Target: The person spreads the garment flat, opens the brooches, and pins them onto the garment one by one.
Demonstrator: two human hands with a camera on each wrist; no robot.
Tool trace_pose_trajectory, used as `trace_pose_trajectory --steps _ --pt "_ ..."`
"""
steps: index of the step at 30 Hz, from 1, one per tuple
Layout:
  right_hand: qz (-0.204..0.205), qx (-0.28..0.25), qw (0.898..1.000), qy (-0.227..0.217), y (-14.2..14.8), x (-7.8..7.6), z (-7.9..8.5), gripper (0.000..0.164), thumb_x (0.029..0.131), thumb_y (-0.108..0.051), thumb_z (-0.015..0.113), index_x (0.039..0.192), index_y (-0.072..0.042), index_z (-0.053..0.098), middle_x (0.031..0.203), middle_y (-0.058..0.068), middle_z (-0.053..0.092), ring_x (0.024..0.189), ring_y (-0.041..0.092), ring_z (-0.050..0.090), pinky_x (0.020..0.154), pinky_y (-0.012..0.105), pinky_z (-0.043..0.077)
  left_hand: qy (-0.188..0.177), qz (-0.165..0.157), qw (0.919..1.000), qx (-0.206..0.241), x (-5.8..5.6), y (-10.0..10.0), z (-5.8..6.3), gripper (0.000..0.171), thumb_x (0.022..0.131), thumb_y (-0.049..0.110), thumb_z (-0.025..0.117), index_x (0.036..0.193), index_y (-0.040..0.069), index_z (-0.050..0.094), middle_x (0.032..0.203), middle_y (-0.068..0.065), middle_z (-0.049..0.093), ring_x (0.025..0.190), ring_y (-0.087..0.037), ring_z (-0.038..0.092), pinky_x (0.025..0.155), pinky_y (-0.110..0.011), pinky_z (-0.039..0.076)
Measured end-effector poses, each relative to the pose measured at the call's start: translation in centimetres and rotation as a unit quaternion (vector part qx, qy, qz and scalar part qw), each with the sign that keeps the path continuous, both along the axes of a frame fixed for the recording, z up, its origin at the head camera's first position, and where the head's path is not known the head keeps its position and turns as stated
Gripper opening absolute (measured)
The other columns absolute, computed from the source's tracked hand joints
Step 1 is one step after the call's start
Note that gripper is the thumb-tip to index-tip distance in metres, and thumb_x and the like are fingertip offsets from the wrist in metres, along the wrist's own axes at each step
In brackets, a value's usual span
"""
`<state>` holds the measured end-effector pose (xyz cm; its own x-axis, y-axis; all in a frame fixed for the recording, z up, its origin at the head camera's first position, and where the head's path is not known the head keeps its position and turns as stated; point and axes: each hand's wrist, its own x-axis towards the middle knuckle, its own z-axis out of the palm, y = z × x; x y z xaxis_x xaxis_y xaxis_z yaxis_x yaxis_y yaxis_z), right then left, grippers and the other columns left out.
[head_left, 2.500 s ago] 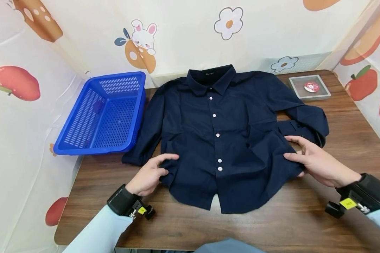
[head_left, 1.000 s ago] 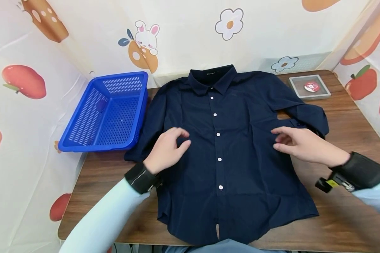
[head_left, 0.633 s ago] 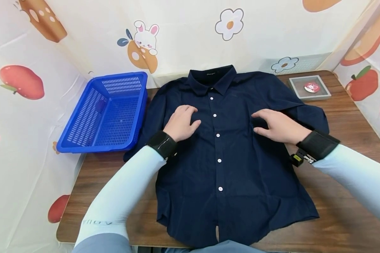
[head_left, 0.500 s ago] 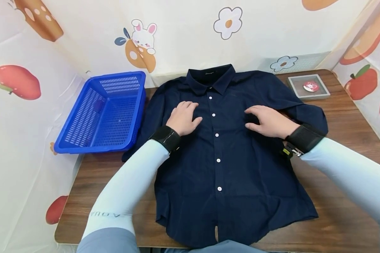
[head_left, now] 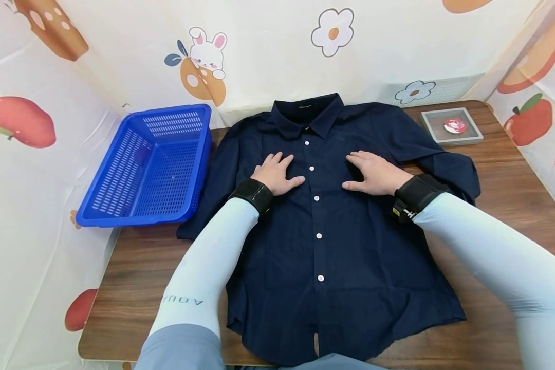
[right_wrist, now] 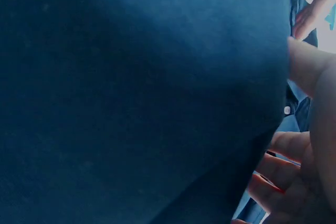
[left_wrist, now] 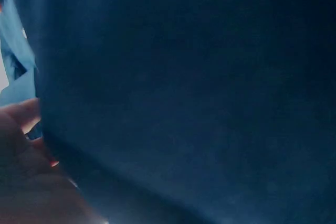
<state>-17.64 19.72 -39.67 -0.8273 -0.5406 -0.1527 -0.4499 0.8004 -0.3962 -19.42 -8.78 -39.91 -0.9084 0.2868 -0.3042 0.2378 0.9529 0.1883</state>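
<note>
A dark navy button-up shirt [head_left: 347, 246] lies front up across the table, collar toward the wall, white buttons down its middle. My left hand [head_left: 277, 173] rests on the chest to the left of the button line, fingers spread. On the other side of the buttons, my right hand [head_left: 375, 173] touches the cloth with fingers extended and thumb apart. Navy cloth fills most of both wrist views; the left hand [left_wrist: 26, 166] shows dimly at one edge, and the right hand's fingers [right_wrist: 283, 169] at the other. Neither hand grips anything.
A blue plastic basket [head_left: 191, 208] stands at the left, over part of the shirt's sleeve. At the back right sits a grey-framed square tray [head_left: 437, 134] with a round red-and-white item [head_left: 455, 125]. The wooden table [head_left: 143, 293] meets a printed cloth wall behind.
Both hands let go of the shirt's lower sides, whose hem now lies nearer me. They moved up to the chest and inward, and the fingers spread flatter on the cloth.
</note>
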Motion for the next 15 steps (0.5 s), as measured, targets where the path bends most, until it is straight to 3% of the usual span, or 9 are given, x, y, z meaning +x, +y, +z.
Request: trace_pose_trajectory --steps 6,15 --pt "0.004 0.009 1.000 -0.022 -0.10 0.32 -0.25 0.089 0.087 -0.046 0.068 0.148 0.005 0.027 0.152 0.030 0.021 0.142 0.044 0.014 0.112 0.056 0.015 -0.048 0.024 0.9984 -0.016 0.12 -0.20 -0.68 0.094 0.079 0.080 0.047 0.154 0.036 0.013 0.161 -0.007 0.004 0.147 -0.031 0.001 0.105 -0.068 0.017" --pt "-0.032 0.055 0.996 -0.062 0.13 0.66 -0.76 0.095 0.084 -0.059 0.064 0.154 -0.010 0.021 0.158 0.021 0.008 0.145 0.039 0.002 0.099 0.076 0.013 -0.052 0.042 0.9975 -0.024 0.55 -0.06 -0.81 0.097 0.072 0.084 0.050 0.153 0.042 0.015 0.162 -0.001 0.000 0.147 -0.028 -0.004 0.097 -0.078 0.014"
